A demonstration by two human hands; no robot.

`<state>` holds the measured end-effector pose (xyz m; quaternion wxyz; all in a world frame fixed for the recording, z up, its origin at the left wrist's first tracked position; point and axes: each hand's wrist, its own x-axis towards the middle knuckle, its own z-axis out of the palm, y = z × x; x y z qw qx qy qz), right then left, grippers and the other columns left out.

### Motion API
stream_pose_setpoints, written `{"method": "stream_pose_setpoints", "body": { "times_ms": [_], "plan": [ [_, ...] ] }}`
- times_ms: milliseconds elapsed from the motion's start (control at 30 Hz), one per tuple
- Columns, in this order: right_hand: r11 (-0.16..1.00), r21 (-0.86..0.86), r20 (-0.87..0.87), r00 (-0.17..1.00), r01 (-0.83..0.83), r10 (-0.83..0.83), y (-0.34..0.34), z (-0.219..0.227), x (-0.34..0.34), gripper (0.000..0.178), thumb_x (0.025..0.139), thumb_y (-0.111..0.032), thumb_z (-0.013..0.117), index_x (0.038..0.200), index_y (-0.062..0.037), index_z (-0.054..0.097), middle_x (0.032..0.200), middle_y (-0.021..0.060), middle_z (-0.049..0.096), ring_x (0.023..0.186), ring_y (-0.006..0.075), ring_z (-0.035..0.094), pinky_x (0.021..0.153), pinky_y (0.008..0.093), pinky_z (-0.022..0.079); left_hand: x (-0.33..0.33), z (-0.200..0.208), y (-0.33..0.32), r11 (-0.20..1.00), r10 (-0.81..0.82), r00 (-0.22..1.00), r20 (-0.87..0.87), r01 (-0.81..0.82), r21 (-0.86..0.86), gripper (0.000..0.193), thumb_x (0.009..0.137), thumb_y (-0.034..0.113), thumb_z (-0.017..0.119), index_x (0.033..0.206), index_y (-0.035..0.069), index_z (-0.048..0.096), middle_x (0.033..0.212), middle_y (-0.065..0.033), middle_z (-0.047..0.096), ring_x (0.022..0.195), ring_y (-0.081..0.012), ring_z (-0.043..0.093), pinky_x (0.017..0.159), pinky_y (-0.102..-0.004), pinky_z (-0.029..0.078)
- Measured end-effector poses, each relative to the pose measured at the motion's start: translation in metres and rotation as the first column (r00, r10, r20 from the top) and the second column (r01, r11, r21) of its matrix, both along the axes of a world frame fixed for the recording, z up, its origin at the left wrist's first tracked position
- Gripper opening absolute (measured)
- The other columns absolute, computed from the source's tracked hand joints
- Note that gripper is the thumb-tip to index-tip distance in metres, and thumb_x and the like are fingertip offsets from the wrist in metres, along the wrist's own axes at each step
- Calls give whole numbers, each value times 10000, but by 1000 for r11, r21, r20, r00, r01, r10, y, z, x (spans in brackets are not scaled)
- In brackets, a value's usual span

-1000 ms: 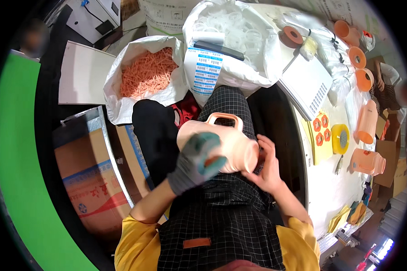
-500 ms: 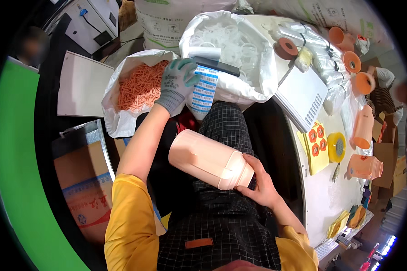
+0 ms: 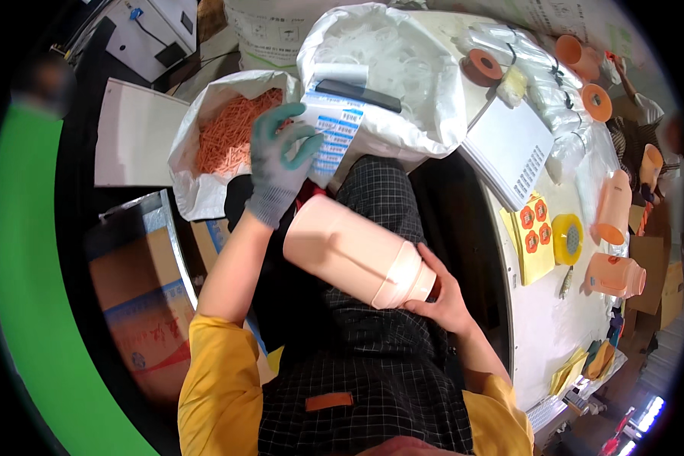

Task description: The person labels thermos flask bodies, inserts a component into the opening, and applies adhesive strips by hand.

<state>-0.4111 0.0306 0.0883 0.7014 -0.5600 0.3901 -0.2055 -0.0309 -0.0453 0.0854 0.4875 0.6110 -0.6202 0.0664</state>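
My right hand (image 3: 441, 295) grips the narrow neck of a pale peach plastic jar (image 3: 349, 251), which lies tilted across my lap with its wide end to the left. My left hand (image 3: 277, 163), in a grey-green work glove, is raised beyond the jar's wide end. Its fingers are bent but apart, and nothing shows between them. Just right of the glove, a sheet of blue and white stickers (image 3: 338, 133) hangs against the white bags. A dark flat bar (image 3: 357, 96) lies across the sheet's top.
Left of the sheet, a white bag holds orange sticks (image 3: 232, 129); a larger bag holds clear plastic rings (image 3: 403, 68). The table at right carries a stack of white sheets (image 3: 505, 148), yellow sticker sheets (image 3: 536, 247), a tape roll (image 3: 567, 239) and orange jars (image 3: 614, 205). Cardboard boxes (image 3: 140, 304) stand at lower left.
My left hand has drawn back from the sticker sheet, toward me and slightly left, its fingers now spread wider. The jar has shifted slightly. At far right, a co-worker's orange piece has moved.
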Motion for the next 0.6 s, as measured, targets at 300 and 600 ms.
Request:
{"method": "stream_pose_setpoints", "body": {
  "times_ms": [300, 600],
  "plan": [
    [959, -267, -27, 994, 98, -110, 40, -12, 43, 1173, 706, -88, 954, 1657, 15, 276, 1603, 178, 462, 1452, 271, 503, 1214, 415, 416, -35, 15, 173, 968, 214, 245, -946, 78, 239, 201, 958, 108, 769, 1127, 13, 716, 946, -68, 720, 751, -157, 686, 688, -300, 572],
    [775, -629, -219, 971, -66, -95, 49, -20, 36, 1192, 598, -96, 991, 1608, -33, 361, 1571, 247, 472, 1421, 402, 533, 1177, 469, 455, -31, 4, 185, 952, 240, 136, -961, 161, 260, 155, 946, 115, 780, 1073, 40, 733, 888, -50, 722, 722, -146, 664, 656, -285, 542]
  ]
}}
